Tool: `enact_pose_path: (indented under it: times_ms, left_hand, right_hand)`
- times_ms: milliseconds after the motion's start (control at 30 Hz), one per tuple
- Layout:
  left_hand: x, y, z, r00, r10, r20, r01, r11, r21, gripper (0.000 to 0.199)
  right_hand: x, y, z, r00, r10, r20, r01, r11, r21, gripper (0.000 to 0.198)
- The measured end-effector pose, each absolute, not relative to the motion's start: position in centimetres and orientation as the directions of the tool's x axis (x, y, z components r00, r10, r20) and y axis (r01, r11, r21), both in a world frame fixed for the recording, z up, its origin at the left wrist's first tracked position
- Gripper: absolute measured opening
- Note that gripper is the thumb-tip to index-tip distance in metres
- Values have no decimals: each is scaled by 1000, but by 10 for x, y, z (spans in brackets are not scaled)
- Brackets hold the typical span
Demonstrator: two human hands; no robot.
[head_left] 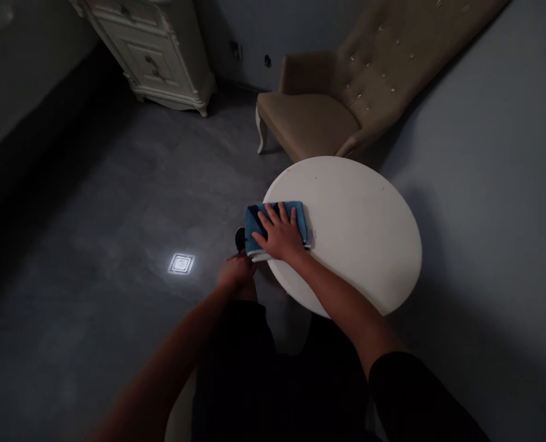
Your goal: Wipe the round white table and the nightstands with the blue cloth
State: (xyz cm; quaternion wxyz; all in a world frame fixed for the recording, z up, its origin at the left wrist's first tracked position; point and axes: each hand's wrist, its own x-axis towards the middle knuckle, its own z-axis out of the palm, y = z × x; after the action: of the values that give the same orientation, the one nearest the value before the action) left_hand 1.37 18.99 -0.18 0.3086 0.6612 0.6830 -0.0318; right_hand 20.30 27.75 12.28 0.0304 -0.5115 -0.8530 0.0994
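Note:
My right hand (282, 236) lies flat with spread fingers on a folded blue cloth (252, 228) with dark markings and a white underside. The cloth rests on the left edge of a round white table (355, 227), and its left part sticks out past the rim. Just below that overhanging corner is my left hand (236, 270), dim and slightly blurred. Its fingers look curled closed, and what they hold, if anything, cannot be made out. A small black object with a pale edge (240, 238) shows just beyond the left hand, partly hidden.
Behind the table stands a brown tufted armchair (309, 120) with a pale curved leg. A white carved cabinet (153, 61) is at the back left. A bright square patch (181, 263) glows on the grey floor (129, 202). A wall (498, 159) runs along the right.

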Motion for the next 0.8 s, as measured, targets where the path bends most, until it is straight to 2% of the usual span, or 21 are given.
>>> enact_pose_path:
  times_ms: [133, 267, 467, 633, 733, 800]
  left_hand:
    - [19, 195, 2, 38, 880, -473, 941, 128, 313, 48]
    - [19, 198, 2, 39, 882, -470, 941, 126, 315, 42]
    - [19, 200, 0, 39, 881, -471, 935, 134, 329, 40]
    - [18, 201, 1, 37, 872, -487, 927, 152, 343, 41]
    - [17, 200, 0, 20, 875, -485, 925, 169, 341, 43]
    - [17, 200, -1, 10, 867, -499, 931, 173, 320, 44]
  right_hand:
    - [198, 357, 120, -411, 912, -3, 885, 398, -244, 73]
    - [222, 436, 110, -331, 943, 32, 910, 328, -254, 70]
    - [305, 533, 93, -185, 979, 88, 966, 197, -166, 82]
    - [402, 563, 101, 24, 1000, 18, 996, -23, -86, 81]
    - [467, 552, 108, 154, 988, 7, 985, -153, -83, 81]
    - [510, 534, 110, 208, 977, 35, 978, -207, -32, 82]
